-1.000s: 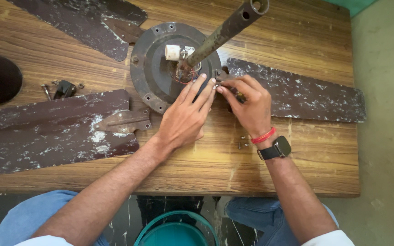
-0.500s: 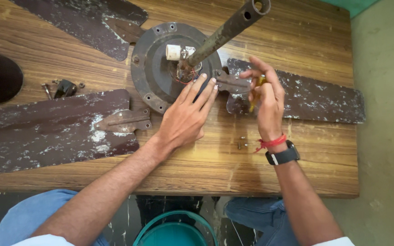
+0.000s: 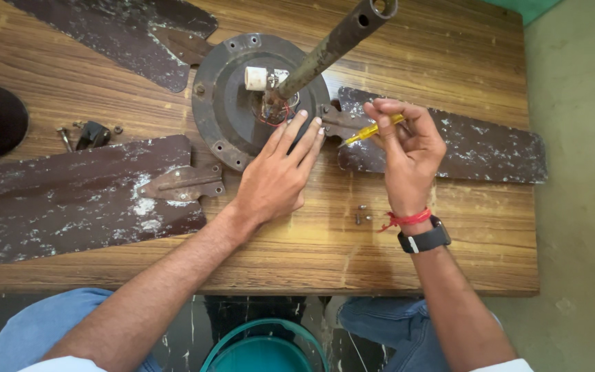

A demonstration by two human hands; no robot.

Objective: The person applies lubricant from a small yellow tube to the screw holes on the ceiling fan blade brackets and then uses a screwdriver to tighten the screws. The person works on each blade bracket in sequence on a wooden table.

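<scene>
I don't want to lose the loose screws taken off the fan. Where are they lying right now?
The loose screws lie on the wooden table, just left of the right hand's wrist, below the right-side fan blade.

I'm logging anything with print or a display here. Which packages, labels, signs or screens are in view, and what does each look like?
No packages, labels or signs show.
Wristwatch: on the right wrist, black band; its face is turned so that no screen can be made out.

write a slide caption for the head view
Left hand rests on a ceiling fan motor on a wooden table; right hand holds a yellow screwdriver.
</scene>
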